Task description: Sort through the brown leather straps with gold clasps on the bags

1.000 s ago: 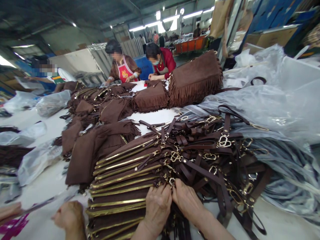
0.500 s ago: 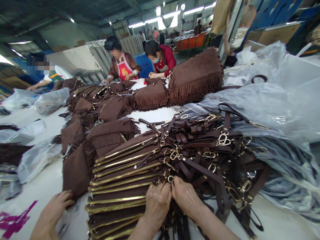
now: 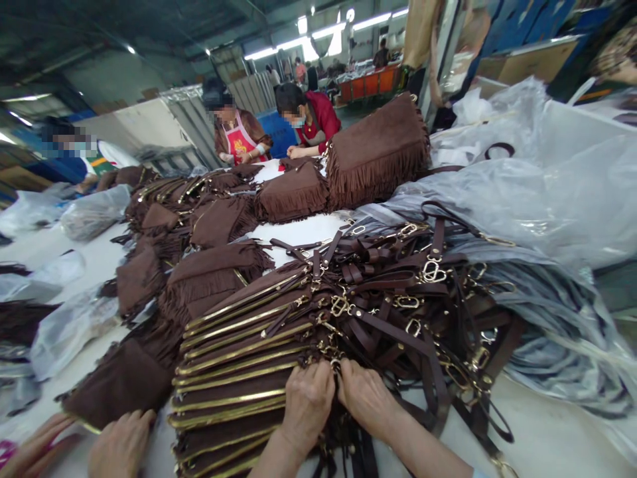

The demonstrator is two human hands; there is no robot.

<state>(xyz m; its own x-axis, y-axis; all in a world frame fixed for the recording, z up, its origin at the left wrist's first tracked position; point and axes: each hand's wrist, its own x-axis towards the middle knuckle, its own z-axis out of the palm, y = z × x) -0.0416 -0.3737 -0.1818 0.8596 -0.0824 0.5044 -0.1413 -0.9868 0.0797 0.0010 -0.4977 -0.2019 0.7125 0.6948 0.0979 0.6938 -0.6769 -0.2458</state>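
Seen from the head, backs upward and side by side: the left hand and the right hand, fingers of both bent and clenched at the tips on small metal hardware, at the strap end of the packed row. Impossible to tell the exact part gripped by each, with thumbs tucked away and fingertips half buried. Cut off by the bottom edge, both forearms.

Packed close on the white table, partly covered by the left hand: brown bags, slim, matte and suede-like, edged with toothed, shiny gold zips. Mostly hidden between neighbours, each bag's body. Spilling right in a tangle too dense to trace: dark straps, flat, smooth and leather-like.

At lower left, beside a dark bag with indistinct edges: a co-worker's hands, cropped by the frame, near a magenta scrap of unclear shape.

Farther back, a large fringed bag, boxy, soft-napped, trimmed with thin strips. To the right, crumpled, cloudy plastic.
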